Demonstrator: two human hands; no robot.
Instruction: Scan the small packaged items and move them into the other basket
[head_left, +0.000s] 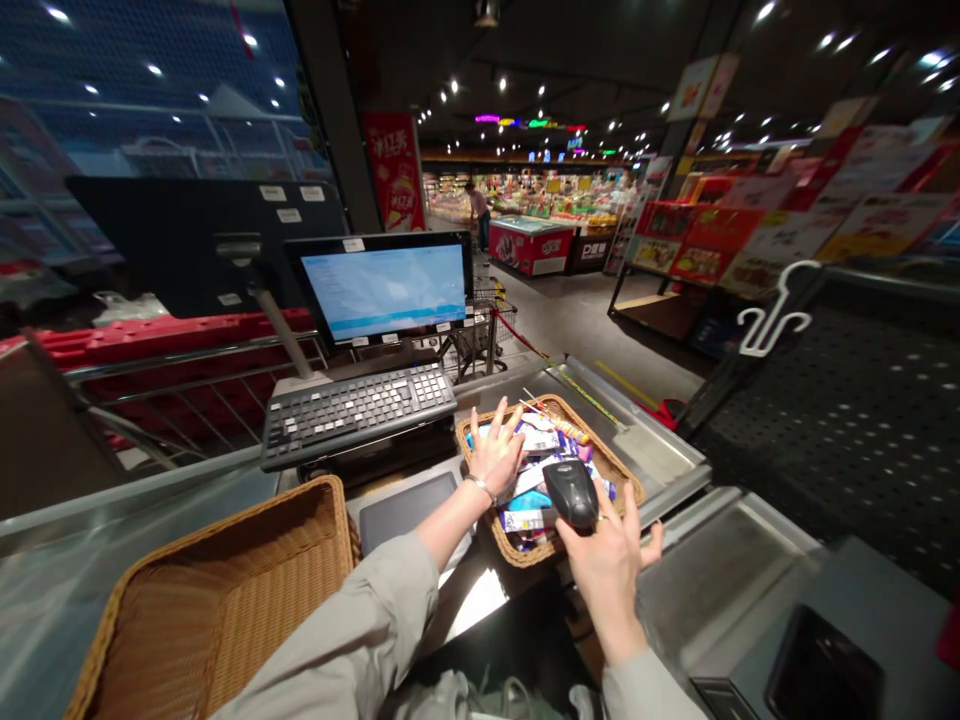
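Many packets (523, 520) lie heaped in the far wicker basket (559, 407), the left hand (495, 450) spread open on them, while the right hand (607, 570) clamps a black barcode scanner (571, 494) above the pile, none showing in the near wicker basket (300, 500).

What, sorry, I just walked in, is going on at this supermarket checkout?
A person at the counter holds a black handheld barcode scanner in their right hand, over a wicker basket of packaged goods. Their left hand rests spread on those goods. A keyboard and a lit monitor stand beyond them, and a second wicker basket sits to the left.
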